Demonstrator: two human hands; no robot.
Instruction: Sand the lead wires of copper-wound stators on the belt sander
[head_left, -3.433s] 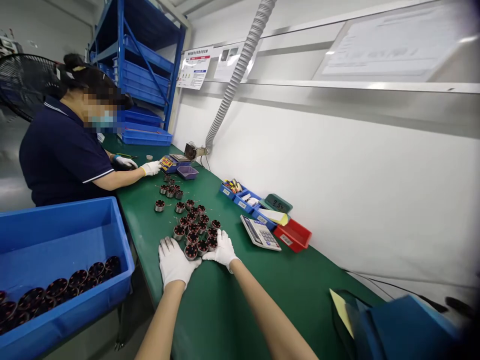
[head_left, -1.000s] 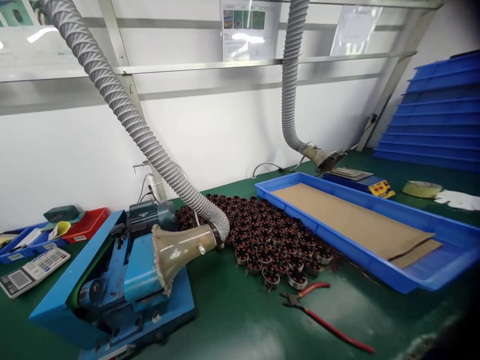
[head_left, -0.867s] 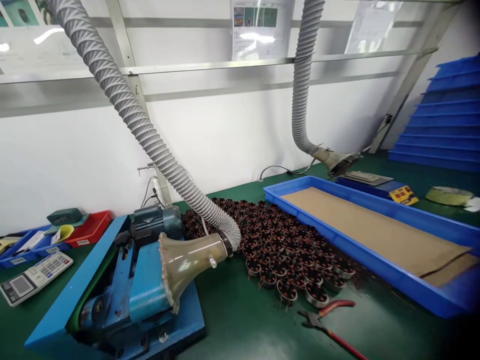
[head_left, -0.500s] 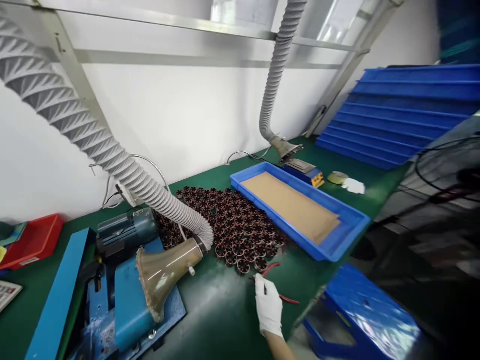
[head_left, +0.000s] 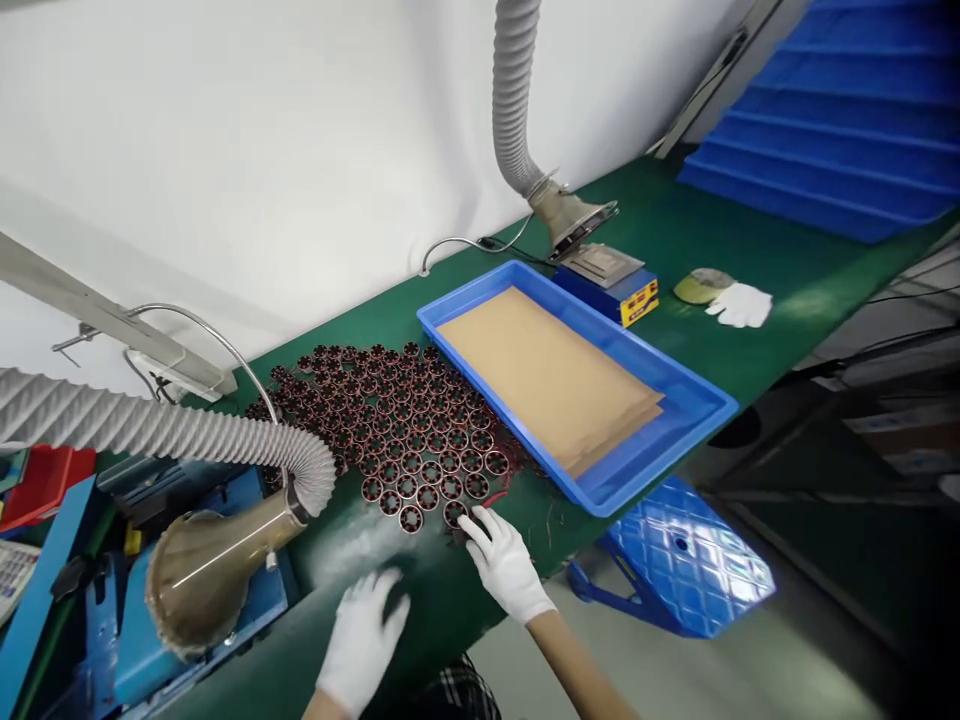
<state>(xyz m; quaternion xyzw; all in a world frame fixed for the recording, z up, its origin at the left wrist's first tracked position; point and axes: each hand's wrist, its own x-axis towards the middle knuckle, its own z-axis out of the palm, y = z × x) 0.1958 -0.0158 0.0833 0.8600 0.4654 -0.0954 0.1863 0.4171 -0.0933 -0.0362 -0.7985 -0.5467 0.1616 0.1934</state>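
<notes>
My left hand (head_left: pixel 364 635), in a white glove, hovers low over the green bench top, blurred, its thumb and fingers apart and nothing in them. My right hand (head_left: pixel 506 565), also white-gloved, reaches in from the right with its fingers stretched out and slightly apart. Its fingertips are at the edge of a ring-shaped, copper-wound motor stator (head_left: pixel 454 514) at the front of the group. Pliers with red handles (head_left: pixel 496 497) lie partly hidden by this hand. Many more wound stators (head_left: pixel 405 410) stand close together behind, with thin red wires at their right.
A blue tray (head_left: pixel 712 410) holding brown sheets stands right of the stators. Behind it are a blue device (head_left: pixel 630 300), tape roll (head_left: pixel 701 287) and spare glove (head_left: pixel 742 304). An extraction hood (head_left: pixel 217 575) hangs over a machine at left. A blue stool (head_left: pixel 686 560) stands below.
The view has shifted down and right. My left hand has come into sight. My right hand has moved forward over the pliers, to the front stator.
</notes>
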